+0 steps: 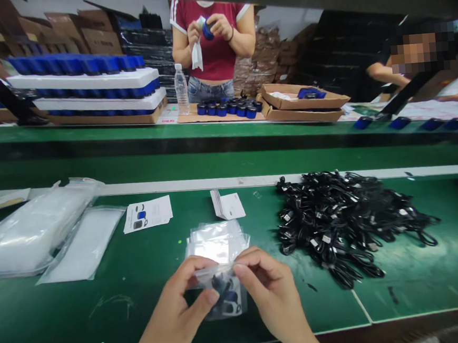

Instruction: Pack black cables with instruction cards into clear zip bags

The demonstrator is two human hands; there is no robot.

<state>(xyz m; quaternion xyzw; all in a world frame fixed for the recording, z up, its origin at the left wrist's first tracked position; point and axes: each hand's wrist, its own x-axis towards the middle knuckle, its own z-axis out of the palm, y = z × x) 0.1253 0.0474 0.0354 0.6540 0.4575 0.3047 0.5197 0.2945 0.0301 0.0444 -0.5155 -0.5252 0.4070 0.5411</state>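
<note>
Nearest me, my left hand [171,318] and right hand [272,295] pinch a clear bag [219,246].
Hands are apart, one each side; bag lies between them above the green bench [86,320], long axis pointing away from me, dark item [222,287] inside.

Clear plastic bag [215,246], green work mat [86,320], black cable heap [348,225], red white-striped shirt [216,61]
</note>
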